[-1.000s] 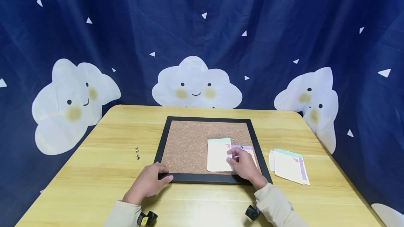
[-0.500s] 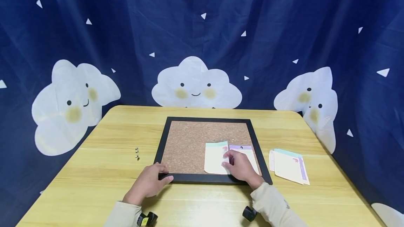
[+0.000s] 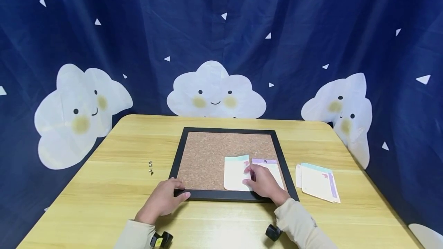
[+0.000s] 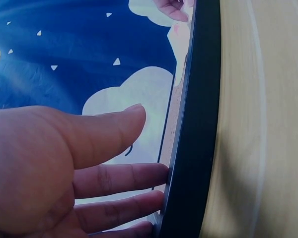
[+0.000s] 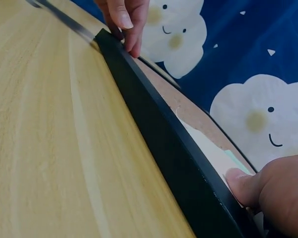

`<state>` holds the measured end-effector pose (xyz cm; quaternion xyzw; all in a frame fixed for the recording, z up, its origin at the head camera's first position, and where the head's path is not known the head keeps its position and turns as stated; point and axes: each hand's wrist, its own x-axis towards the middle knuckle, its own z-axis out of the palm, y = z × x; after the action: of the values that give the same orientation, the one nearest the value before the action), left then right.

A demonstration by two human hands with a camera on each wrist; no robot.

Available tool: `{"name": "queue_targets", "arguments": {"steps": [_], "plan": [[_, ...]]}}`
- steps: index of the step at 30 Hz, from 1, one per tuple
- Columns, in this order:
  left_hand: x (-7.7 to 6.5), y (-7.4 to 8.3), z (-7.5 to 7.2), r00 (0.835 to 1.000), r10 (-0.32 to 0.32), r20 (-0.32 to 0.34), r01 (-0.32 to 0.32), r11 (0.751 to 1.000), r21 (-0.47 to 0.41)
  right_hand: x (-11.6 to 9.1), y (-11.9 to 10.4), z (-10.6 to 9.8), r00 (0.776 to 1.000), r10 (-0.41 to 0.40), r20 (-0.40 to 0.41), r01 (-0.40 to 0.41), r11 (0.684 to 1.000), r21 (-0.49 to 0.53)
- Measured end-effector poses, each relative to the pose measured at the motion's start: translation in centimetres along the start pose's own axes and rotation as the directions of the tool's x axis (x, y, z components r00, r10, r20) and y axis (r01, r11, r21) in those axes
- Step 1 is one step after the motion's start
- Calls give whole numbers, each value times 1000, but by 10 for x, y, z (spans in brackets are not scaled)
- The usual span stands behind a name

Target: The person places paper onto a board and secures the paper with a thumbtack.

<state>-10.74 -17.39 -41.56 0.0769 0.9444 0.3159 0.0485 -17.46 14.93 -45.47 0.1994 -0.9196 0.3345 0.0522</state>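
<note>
A corkboard (image 3: 204, 156) in a black frame lies flat on the table. My left hand (image 3: 162, 199) rests on its near left corner, fingers extended against the frame (image 4: 196, 129) in the left wrist view. My right hand (image 3: 265, 183) pinches the right edge of a white note sheet (image 3: 235, 176) with a mint top strip, which lies on the cork. In the right wrist view, the thumb (image 5: 246, 186) is on this sheet. Just to its right, partly behind the hand, lies another sheet (image 3: 275, 169) with a purple strip and a dark pin (image 3: 265, 161) at its top.
Several small metallic pins (image 3: 150, 168) lie on the wooden table (image 3: 104, 195), left of the board. A loose stack of note sheets (image 3: 316, 183) sits to the board's right. A blue curtain (image 3: 221, 30) with clouds hangs behind the table.
My right hand has drawn the mint-topped sheet slightly left and toward the near frame edge, then almost stopped. The left hand has stayed put.
</note>
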Motion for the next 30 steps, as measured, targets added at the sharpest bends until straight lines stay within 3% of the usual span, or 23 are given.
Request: {"name": "queue_targets", "arguments": {"steps": [22, 30], "plan": [[0, 0, 1, 999, 20, -25, -20, 1000, 6, -1, -1, -1, 1000, 2, 3, -2, 999, -36], [1, -1, 2, 997, 20, -75, -20, 1000, -1, -1, -2, 0, 1000, -13, 6, 13, 998, -56]]}}
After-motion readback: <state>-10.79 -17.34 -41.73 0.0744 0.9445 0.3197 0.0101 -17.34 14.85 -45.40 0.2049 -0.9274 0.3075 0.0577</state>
